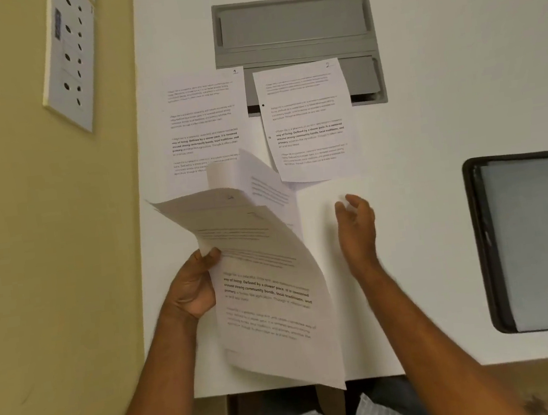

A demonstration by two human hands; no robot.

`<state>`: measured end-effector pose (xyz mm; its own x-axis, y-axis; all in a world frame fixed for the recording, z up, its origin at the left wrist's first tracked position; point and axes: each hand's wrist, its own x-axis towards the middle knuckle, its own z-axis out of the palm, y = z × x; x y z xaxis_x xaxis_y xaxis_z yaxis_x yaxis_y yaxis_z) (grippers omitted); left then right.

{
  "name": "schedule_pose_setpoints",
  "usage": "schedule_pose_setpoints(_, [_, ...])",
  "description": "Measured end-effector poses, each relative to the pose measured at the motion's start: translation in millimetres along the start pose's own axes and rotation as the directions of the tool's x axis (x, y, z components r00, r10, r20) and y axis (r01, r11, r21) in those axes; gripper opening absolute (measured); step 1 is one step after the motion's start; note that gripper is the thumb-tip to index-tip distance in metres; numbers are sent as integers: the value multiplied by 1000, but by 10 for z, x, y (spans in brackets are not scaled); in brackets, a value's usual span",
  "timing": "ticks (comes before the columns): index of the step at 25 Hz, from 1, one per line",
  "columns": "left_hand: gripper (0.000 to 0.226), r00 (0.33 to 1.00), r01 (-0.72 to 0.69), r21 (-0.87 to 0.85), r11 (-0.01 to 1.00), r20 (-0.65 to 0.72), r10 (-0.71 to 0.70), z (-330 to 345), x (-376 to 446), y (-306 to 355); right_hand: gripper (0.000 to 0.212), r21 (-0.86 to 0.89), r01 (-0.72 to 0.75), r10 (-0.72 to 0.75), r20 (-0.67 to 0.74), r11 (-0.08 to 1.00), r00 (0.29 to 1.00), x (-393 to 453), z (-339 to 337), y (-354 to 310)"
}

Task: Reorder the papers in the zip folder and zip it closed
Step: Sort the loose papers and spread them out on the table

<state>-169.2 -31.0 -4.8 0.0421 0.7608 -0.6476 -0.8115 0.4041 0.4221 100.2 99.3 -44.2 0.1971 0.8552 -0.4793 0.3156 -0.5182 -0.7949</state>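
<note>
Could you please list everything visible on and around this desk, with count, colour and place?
loose sheets: two, white, printed, numbered 1 and 2, flat at desk's far middle
sheaf of papers: several, white, fanned in left hand
zip folder: one, dark-edged, translucent, desk's right edge
cable hatch: one, grey, far desk
desk: one, white
socket panel: one, white, on yellow wall at left
left hand: grips the sheaf
right hand: loosely curled over the desk, holding nothing
</note>
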Motion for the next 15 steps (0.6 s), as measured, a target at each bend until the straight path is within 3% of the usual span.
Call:
schedule_pose_setpoints(5, [35, 992, 12, -78, 997, 124, -3, 152, -48, -71, 42, 209, -194, 135, 269, 958, 954, -530, -108, -137])
schedule_pose_setpoints(7, [46, 976, -7, -152, 988, 214, 40, 263, -47, -124, 52, 195, -298, 203, 396, 935, 895, -647, -170, -238])
schedule_pose_setpoints(10, [42, 948, -27, -181, 983, 307, 83, 442, -39, -135, 62, 76, -408, 299, 563, 910, 771, -696, -281, -328])
schedule_pose_setpoints(12, [36, 950, -7, -211, 977, 304, 72, 528, -60, -126, 62, 53, -420, 288, 651, 906, 703, -723, -343, -350])
schedule_pose_setpoints(13, [33, 959, 1, -195, 981, 277, 54, 554, -72, -122, 58, 97, -414, 251, 664, 905, 704, -732, -376, -368])
schedule_pose_setpoints(15, [32, 972, 3, -152, 988, 234, 33, 590, -103, -127, 44, 262, -357, 145, 589, 897, 795, -725, -464, -409])
